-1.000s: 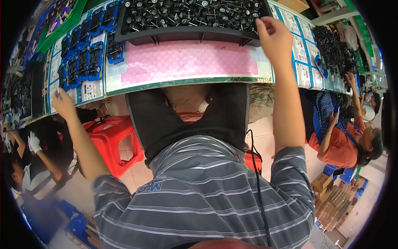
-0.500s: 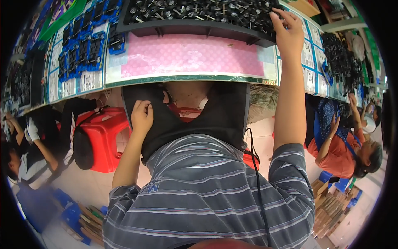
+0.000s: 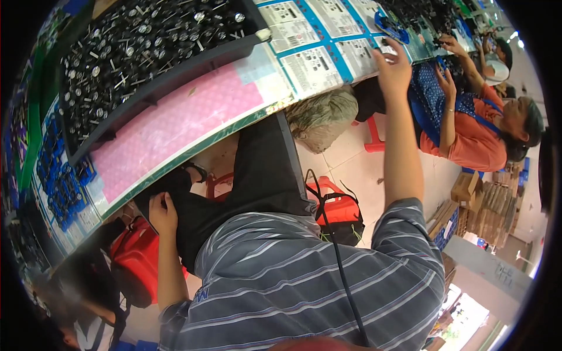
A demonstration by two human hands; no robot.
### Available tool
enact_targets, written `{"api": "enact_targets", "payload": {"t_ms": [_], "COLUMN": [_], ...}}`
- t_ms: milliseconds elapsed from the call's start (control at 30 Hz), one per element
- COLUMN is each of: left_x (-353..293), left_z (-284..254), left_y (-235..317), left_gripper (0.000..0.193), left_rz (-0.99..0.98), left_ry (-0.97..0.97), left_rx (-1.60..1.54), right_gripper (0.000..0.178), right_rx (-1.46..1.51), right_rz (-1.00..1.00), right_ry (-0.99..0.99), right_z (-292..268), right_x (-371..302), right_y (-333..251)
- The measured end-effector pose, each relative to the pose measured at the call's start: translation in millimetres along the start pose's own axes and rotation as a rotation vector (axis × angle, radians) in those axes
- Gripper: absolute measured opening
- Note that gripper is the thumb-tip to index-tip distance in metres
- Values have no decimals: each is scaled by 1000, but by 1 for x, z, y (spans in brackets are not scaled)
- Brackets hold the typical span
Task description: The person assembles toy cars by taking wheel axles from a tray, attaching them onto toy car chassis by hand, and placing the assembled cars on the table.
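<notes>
My right hand (image 3: 394, 69) reaches over the right part of the bench, thumb and forefinger apart, close to a blue holder (image 3: 391, 28) with dark parts. No held object can be made out in it. Beneath its fingers are printed sheets (image 3: 358, 55) edged with blue tape. My left hand (image 3: 163, 213) rests by my thigh below the bench edge, fingers loosely curled, nothing visible in them. A large black tray (image 3: 155, 96) stands on the bench to the left of my right hand, full of small black parts (image 3: 140, 52) with shiny metal pins and round ends.
A pink bubble-patterned mat (image 3: 181, 126) lies before the tray. Several blue holders (image 3: 61, 190) with black parts sit at the left. A co-worker in an orange top (image 3: 477, 143) works at the right. Under the bench is a bulging sack (image 3: 321, 117); red stools (image 3: 134, 257) stand nearby.
My view and body have turned to the right. My right hand has left the tray's right edge and moved over the printed sheets near the blue holder. My left hand stays low by my thigh.
</notes>
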State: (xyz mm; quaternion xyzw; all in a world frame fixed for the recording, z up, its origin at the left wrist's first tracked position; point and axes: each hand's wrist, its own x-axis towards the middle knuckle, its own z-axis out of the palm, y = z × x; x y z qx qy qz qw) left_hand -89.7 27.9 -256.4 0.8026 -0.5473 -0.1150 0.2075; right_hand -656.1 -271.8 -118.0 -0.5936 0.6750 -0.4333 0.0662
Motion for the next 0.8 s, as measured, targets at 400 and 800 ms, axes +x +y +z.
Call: {"api": "enact_targets", "payload": {"t_ms": [400, 800], "left_x": [26, 21], "left_z": [15, 29], "left_y": [43, 90], "left_gripper": [27, 17], "left_rz": [56, -140], "left_ry": [-74, -281], "left_rx": [163, -617], "right_gripper": [65, 57], "right_rx": [-190, -131], "right_rz": [-132, -51], "right_ry": [-360, -115], "right_z": [-60, -25], "right_x": [148, 56], "right_y": [120, 59]}}
